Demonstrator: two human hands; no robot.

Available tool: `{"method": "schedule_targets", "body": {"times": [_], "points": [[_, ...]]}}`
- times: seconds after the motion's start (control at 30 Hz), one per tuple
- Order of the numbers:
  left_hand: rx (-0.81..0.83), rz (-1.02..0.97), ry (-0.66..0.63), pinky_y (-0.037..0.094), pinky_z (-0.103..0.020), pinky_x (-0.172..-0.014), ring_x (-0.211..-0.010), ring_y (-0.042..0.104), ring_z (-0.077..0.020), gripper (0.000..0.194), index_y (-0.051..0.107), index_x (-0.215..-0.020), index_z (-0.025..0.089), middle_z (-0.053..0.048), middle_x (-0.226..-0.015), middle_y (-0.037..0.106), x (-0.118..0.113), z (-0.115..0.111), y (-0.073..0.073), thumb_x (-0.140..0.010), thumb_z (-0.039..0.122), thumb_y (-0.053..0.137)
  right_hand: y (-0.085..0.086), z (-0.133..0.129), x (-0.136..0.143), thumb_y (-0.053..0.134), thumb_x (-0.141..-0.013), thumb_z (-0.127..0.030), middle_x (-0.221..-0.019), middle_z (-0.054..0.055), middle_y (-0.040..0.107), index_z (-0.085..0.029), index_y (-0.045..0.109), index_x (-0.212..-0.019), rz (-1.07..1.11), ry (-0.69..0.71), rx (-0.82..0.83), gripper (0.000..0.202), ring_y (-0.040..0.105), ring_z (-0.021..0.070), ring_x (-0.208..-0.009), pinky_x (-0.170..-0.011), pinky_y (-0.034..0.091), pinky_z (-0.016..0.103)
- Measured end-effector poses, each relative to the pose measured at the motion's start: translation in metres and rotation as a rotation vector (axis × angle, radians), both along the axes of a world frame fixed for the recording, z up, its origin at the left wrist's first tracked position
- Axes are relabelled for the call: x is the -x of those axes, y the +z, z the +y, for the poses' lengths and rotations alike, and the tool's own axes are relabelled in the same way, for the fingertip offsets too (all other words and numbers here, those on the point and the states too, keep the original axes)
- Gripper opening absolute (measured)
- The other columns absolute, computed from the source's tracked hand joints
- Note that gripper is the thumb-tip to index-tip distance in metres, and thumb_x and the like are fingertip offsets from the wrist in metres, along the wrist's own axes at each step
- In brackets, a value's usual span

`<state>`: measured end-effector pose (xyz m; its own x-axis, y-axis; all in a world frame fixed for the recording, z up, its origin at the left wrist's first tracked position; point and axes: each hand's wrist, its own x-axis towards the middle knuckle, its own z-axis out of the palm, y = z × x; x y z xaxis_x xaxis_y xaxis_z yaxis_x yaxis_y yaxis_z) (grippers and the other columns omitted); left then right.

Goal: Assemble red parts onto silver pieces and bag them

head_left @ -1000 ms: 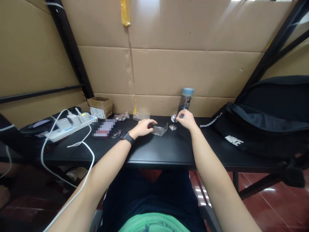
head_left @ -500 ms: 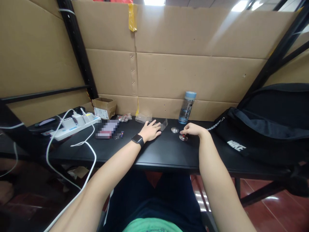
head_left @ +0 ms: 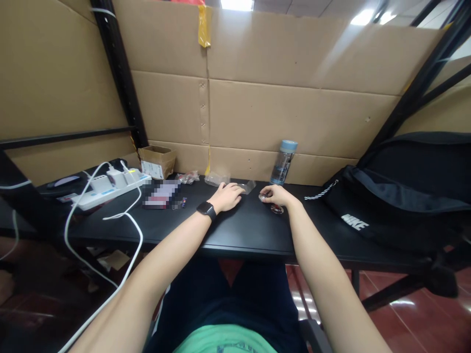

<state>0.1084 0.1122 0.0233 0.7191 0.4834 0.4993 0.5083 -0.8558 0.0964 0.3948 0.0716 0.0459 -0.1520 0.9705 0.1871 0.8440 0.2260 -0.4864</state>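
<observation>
My right hand [head_left: 278,195] is closed, its fingertips pinching the edge of a small, clear, shiny round disc [head_left: 262,197] at the tabletop. Just below that hand lies a second round disc [head_left: 277,210], with some red showing in it. To the left, my left hand [head_left: 226,197] rests palm down on the black table [head_left: 243,235], fingers loosely extended and a black watch [head_left: 206,210] on its wrist. Its fingertips reach a folded piece of clear plastic [head_left: 249,186]; whether they press on it I cannot tell.
A water bottle [head_left: 284,163] stands behind my right hand, and a black backpack [head_left: 397,206] is at the right. Clear plastic bags [head_left: 188,177], a small cardboard box [head_left: 158,162] and a power strip [head_left: 110,190] with a white cable [head_left: 138,230] are at the left.
My right hand has moved left from the red-tinged disc to the other clear disc. My left hand's fingers, spread before, are now closer together. The view has shifted slightly.
</observation>
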Motion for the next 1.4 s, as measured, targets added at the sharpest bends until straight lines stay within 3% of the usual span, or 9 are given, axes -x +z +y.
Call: {"method": "schedule_targets", "body": {"times": [0.1,0.17,0.27,0.4,0.5,0.77,0.97,1.17,1.4], "points": [[-0.052,-0.045,0.068,0.034,-0.052,-0.105,-0.126,0.052,-0.0293,0.047,0.066,-0.121,0.028,-0.01,-0.127,0.068,0.02,0.008,0.007,-0.081,0.008,0.05,0.001,-0.001,-0.002,0.081,-0.071,-0.022,-0.102,0.007,0.078,-0.02,0.077,-0.103,-0.024,0.009,0.02,0.032,0.071,0.022,-0.087,-0.081,0.055,0.033],[-0.049,-0.051,0.117,0.035,-0.052,-0.102,-0.12,0.055,-0.0301,0.044,0.071,-0.109,0.028,-0.01,-0.119,0.071,0.038,0.016,0.012,-0.077,0.005,0.05,0.001,-0.001,-0.003,0.079,-0.072,-0.021,-0.1,0.006,0.077,-0.021,0.076,-0.102,-0.034,0.013,0.036,0.03,0.07,0.0214,-0.086,-0.081,0.055,0.033],[0.0,-0.052,0.168,0.038,-0.05,-0.098,-0.112,0.057,-0.0313,0.031,0.075,-0.093,0.026,-0.009,-0.108,0.072,0.06,0.028,0.016,-0.075,0.009,0.056,0.001,-0.001,-0.003,0.078,-0.071,-0.02,-0.1,0.006,0.077,-0.021,0.076,-0.102,-0.035,0.021,0.043,0.031,0.069,0.0203,-0.083,-0.079,0.054,0.032],[0.129,0.04,0.06,0.04,-0.044,-0.097,-0.106,0.059,-0.0288,0.02,0.077,-0.089,0.028,-0.004,-0.104,0.071,0.072,0.034,0.02,-0.072,0.021,0.069,0.002,-0.001,-0.003,0.08,-0.069,-0.022,-0.101,0.006,0.075,-0.02,0.076,-0.104,-0.031,0.0,-0.003,0.035,0.067,0.0195,-0.08,-0.077,0.054,0.032],[0.177,0.129,0.04,0.038,-0.041,-0.097,-0.109,0.058,-0.0277,0.019,0.078,-0.092,0.031,-0.003,-0.108,0.07,0.07,0.033,0.021,-0.073,0.027,0.076,0.004,-0.002,-0.002,0.081,-0.066,-0.023,-0.1,0.007,0.075,-0.018,0.076,-0.103,0.052,0.008,-0.053,0.037,0.066,0.0193,-0.081,-0.076,0.054,0.031],[0.159,0.204,0.113,0.033,-0.04,-0.093,-0.112,0.054,-0.0293,0.013,0.08,-0.091,0.035,-0.003,-0.108,0.069,0.06,0.03,0.019,-0.079,0.03,0.077,0.018,-0.015,0.022,0.086,-0.063,-0.027,-0.11,0.009,0.074,-0.018,0.074,-0.105,0.562,0.227,-0.059,0.045,0.069,0.0215,-0.094,-0.083,0.057,0.033],[0.107,0.18,0.095,0.034,-0.04,-0.093,-0.109,0.054,-0.0284,0.007,0.076,-0.078,0.025,-0.006,-0.103,0.07,0.052,0.026,0.013,-0.084,0.028,0.072,0.016,-0.015,0.047,0.089,-0.061,-0.026,-0.108,0.008,0.073,-0.021,0.074,-0.109,0.706,0.338,0.008,0.05,0.07,0.0202,-0.092,-0.085,0.057,0.035],[0.098,-0.15,0.089,0.042,-0.036,-0.088,-0.095,0.064,-0.0224,0.013,0.065,-0.096,0.021,-0.005,-0.097,0.072,0.043,0.018,0.022,-0.097,0.025,0.053,0.009,-0.01,0.061,0.088,-0.064,-0.025,-0.116,0.007,0.072,-0.022,0.075,-0.112,0.795,0.377,0.039,0.05,0.07,0.0185,-0.094,-0.091,0.054,0.034],[0.219,-0.433,-0.015,0.051,-0.031,-0.085,-0.09,0.071,-0.0193,0.017,0.068,-0.107,0.022,-0.004,-0.095,0.077,0.035,0.01,0.027,-0.094,0.028,0.061,0.008,-0.011,0.067,0.088,-0.063,-0.023,-0.108,0.007,0.076,-0.021,0.075,-0.116,0.886,0.328,0.066,0.055,0.071,0.0195,-0.094,-0.086,0.055,0.031]]}}
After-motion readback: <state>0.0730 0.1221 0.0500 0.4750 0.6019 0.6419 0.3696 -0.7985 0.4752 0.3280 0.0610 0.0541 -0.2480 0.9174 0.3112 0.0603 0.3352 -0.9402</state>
